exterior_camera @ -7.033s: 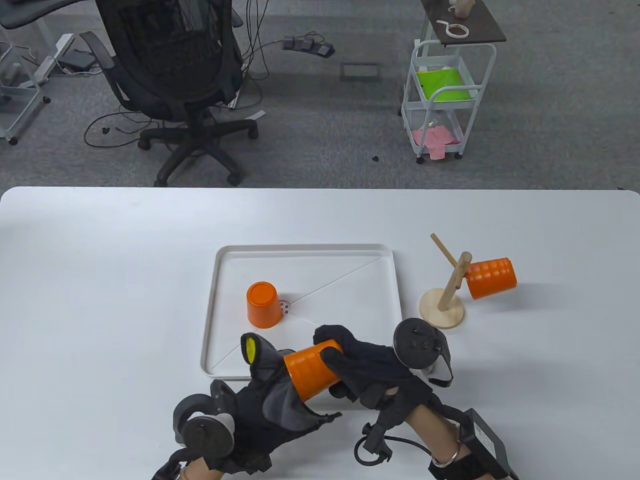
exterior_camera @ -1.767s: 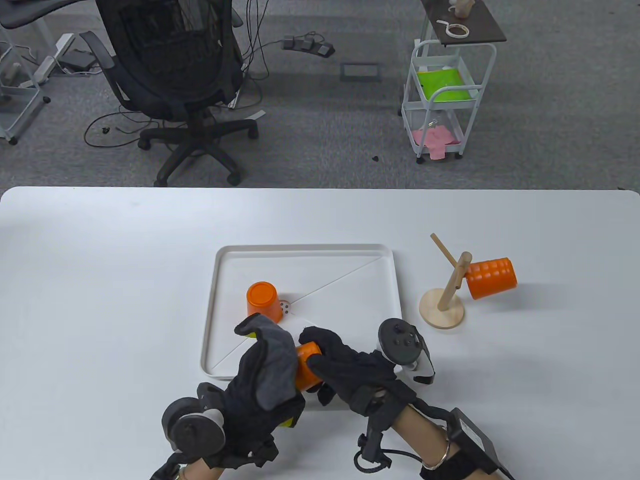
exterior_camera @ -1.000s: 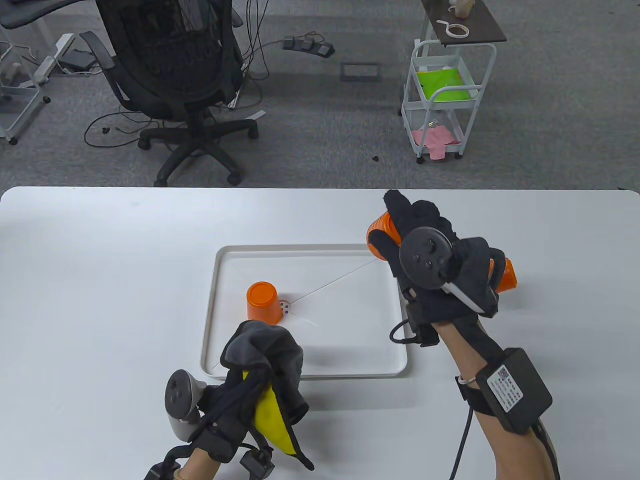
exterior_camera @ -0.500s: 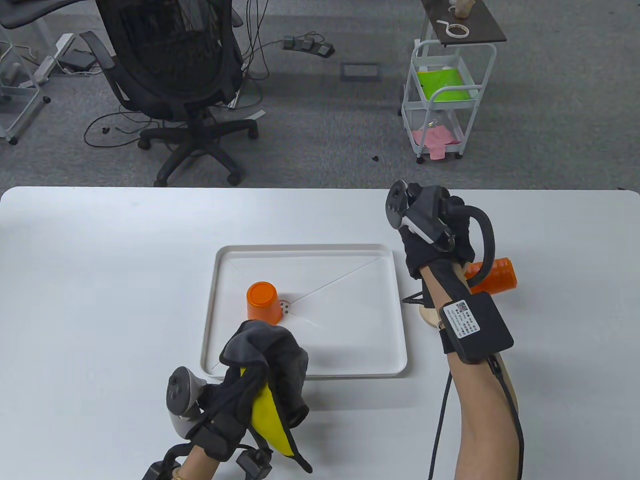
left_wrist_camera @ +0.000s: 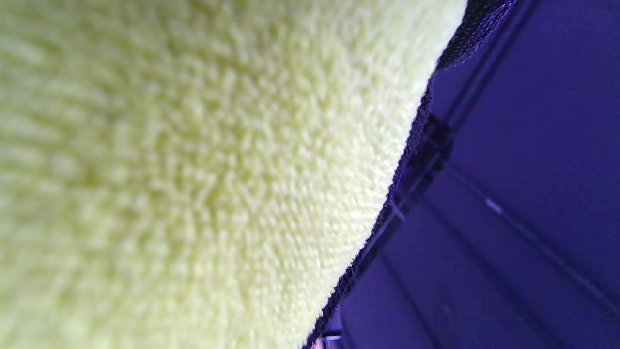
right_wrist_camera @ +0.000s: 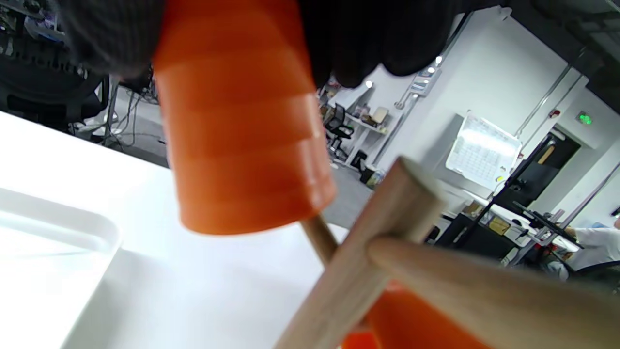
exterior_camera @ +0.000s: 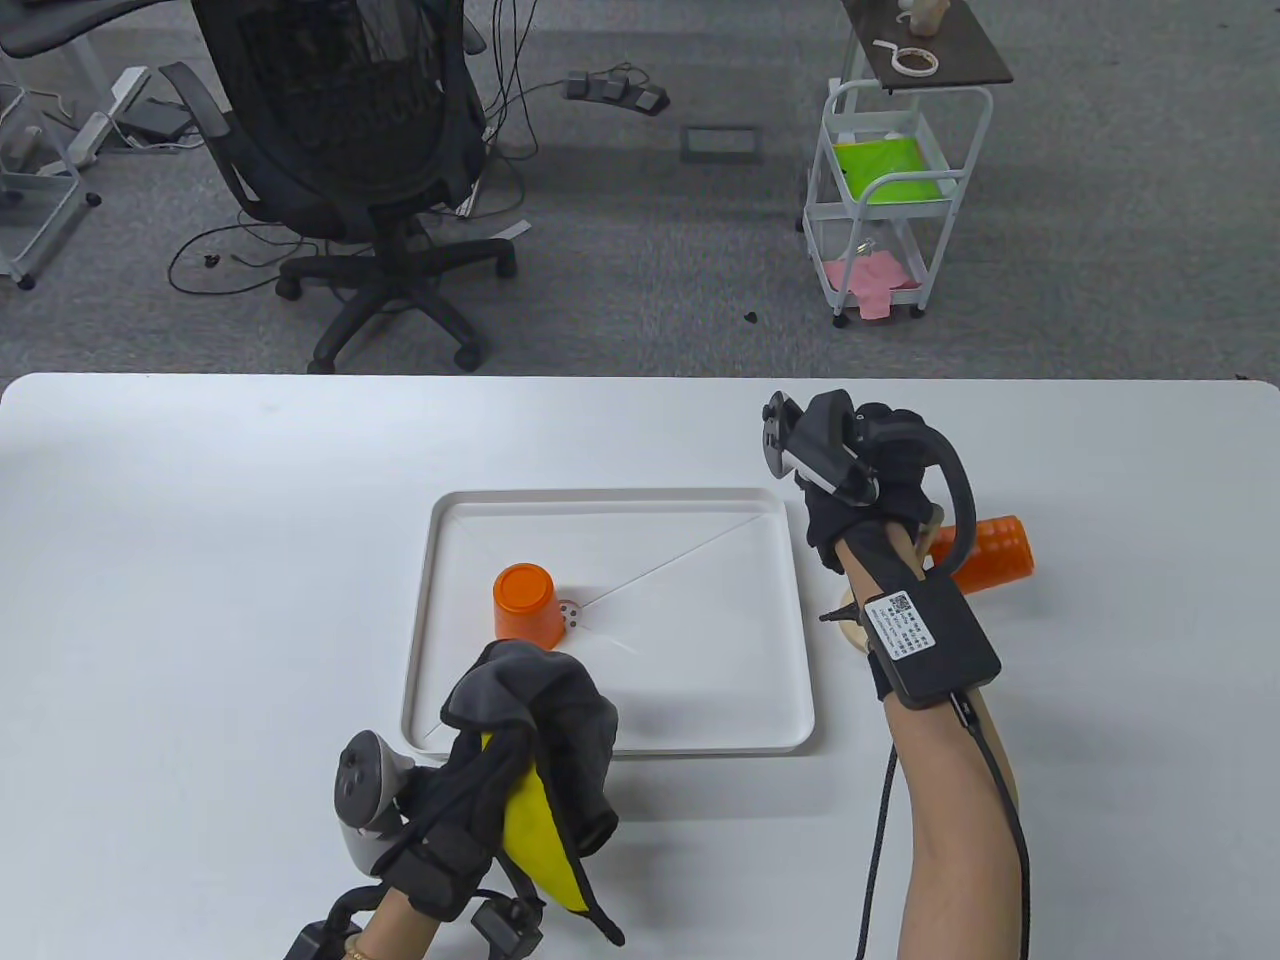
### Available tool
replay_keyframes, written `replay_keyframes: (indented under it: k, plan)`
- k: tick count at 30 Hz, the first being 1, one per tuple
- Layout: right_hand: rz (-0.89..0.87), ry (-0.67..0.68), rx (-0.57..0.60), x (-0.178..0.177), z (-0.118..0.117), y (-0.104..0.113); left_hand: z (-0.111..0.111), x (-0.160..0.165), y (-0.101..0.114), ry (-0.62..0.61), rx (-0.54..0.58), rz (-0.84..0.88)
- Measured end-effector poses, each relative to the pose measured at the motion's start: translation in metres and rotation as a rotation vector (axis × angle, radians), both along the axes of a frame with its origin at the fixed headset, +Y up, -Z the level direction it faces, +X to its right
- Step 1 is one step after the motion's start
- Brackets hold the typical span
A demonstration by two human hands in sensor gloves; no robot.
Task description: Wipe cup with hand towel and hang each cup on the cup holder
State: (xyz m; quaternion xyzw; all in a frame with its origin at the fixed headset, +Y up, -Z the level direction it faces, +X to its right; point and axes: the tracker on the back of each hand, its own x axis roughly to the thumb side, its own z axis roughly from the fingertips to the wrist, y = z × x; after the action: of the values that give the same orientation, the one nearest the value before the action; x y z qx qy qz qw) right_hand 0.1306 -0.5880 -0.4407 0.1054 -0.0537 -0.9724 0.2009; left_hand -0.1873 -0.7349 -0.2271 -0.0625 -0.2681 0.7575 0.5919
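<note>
My right hand (exterior_camera: 860,470) hangs over the wooden cup holder (exterior_camera: 850,625) and hides most of it in the table view. In the right wrist view its fingers (right_wrist_camera: 387,34) grip an orange cup (right_wrist_camera: 237,131), mouth down, slid over a peg (right_wrist_camera: 319,237) of the cup holder (right_wrist_camera: 368,271). Another orange cup (exterior_camera: 990,550) hangs on the holder's right peg. A third orange cup (exterior_camera: 527,601) stands upside down in the white tray (exterior_camera: 620,745). My left hand (exterior_camera: 520,740) holds the grey and yellow hand towel (exterior_camera: 535,830) bunched at the tray's near edge; the towel (left_wrist_camera: 193,169) fills the left wrist view.
Beyond the table's far edge stand a black office chair (exterior_camera: 340,150) and a white trolley (exterior_camera: 890,200) on the carpet. The table (exterior_camera: 200,560) reaches wide on both sides of the tray.
My right hand carried the wiped cup from the tray's near edge up and right to the cup holder and turned it mouth down over a peg. The left hand drew back, still holding the towel.
</note>
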Motion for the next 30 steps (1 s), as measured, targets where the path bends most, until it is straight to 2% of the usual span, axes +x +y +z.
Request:
replay_keyframes:
  k: [15, 30]
  plan:
    - [0.083, -0.004, -0.068, -0.004, -0.005, -0.023, 0.000, 0.000, 0.001, -0.005, -0.007, 0.010]
    - [0.109, -0.010, -0.081, -0.004, 0.003, -0.018, -0.001, -0.002, 0.002, 0.011, 0.006, 0.014]
